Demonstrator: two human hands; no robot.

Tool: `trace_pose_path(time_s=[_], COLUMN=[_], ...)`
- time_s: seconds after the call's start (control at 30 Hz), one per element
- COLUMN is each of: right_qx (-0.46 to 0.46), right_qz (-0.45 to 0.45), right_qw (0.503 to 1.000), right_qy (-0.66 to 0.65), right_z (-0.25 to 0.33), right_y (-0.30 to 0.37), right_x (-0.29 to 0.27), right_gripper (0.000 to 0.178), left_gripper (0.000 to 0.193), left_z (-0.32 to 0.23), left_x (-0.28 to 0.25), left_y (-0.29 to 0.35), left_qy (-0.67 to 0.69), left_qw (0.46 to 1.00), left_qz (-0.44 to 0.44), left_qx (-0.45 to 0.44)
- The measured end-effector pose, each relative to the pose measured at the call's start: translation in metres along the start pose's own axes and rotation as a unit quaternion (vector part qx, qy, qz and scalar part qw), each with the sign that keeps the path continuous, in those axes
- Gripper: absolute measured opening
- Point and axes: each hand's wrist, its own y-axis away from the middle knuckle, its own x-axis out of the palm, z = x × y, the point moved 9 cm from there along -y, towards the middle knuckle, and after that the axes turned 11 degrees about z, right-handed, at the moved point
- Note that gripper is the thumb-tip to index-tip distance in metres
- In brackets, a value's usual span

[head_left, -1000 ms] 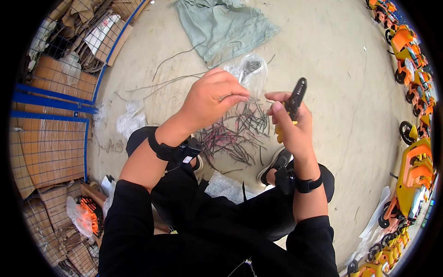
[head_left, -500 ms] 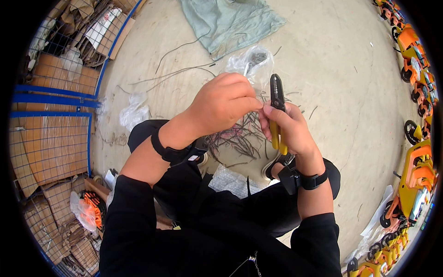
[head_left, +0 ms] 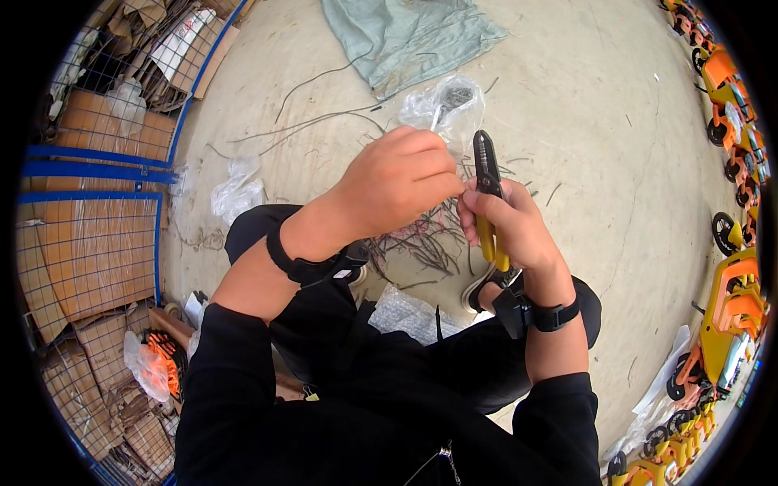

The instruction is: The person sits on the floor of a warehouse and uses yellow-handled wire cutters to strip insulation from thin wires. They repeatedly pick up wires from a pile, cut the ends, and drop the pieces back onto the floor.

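Observation:
My right hand (head_left: 510, 219) is wrapped around a wire stripper (head_left: 486, 174) with black jaws pointing up and yellow handles. Close beside it, my left hand (head_left: 405, 178) is closed in a pinch, its fingertips meeting those of the right. Whatever lies between the left fingertips is too small or hidden to name. On the floor below both hands spreads a pile of cut dark wires (head_left: 425, 247), some reddish. Just beyond the hands lies a clear plastic bag (head_left: 458, 101) with small dark bits inside.
Long dark cables (head_left: 316, 119) trail across the floor toward a grey-green cloth (head_left: 413, 40). Bubble wrap (head_left: 401, 316) lies between my legs. A blue mesh cage (head_left: 97, 176) with cardboard stands left. Orange and yellow small bikes (head_left: 729, 316) line the right side.
Both hands stay almost in place, close together, with the wire stripper still in the right one. The whole view has shifted slightly.

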Motion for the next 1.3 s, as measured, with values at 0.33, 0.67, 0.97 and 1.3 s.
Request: trace_pose_path(time_s=[0.33,0.67,0.97,1.3], right_qx=[-0.005,0.005,-0.011,-0.016], right_qz=[-0.001,-0.001,0.012,0.000], right_qw=[1.000,1.000,1.000,0.999], right_qy=[0.008,0.012,0.014,0.035], right_z=[-0.0009,-0.0054,-0.0058,-0.0023], right_y=[0.0005,-0.0003,-0.0011,-0.0014], right_x=[-0.0017,-0.0042,-0.0050,-0.0028], right_gripper=[0.011,0.011,0.012,0.009], left_gripper=[0.018,0.018,0.019,0.018], left_z=[-0.0001,-0.0024,-0.0014,0.0045], left_x=[0.0038,0.0045,0.0049,0.0052], left_y=[-0.0006,0.0000,-0.0006,0.0009], left_qy=[-0.003,-0.014,-0.008,0.020], left_qw=[1.000,1.000,1.000,0.999], left_qz=[0.009,0.020,0.028,0.027], left_qx=[-0.002,0.005,0.001,-0.012])
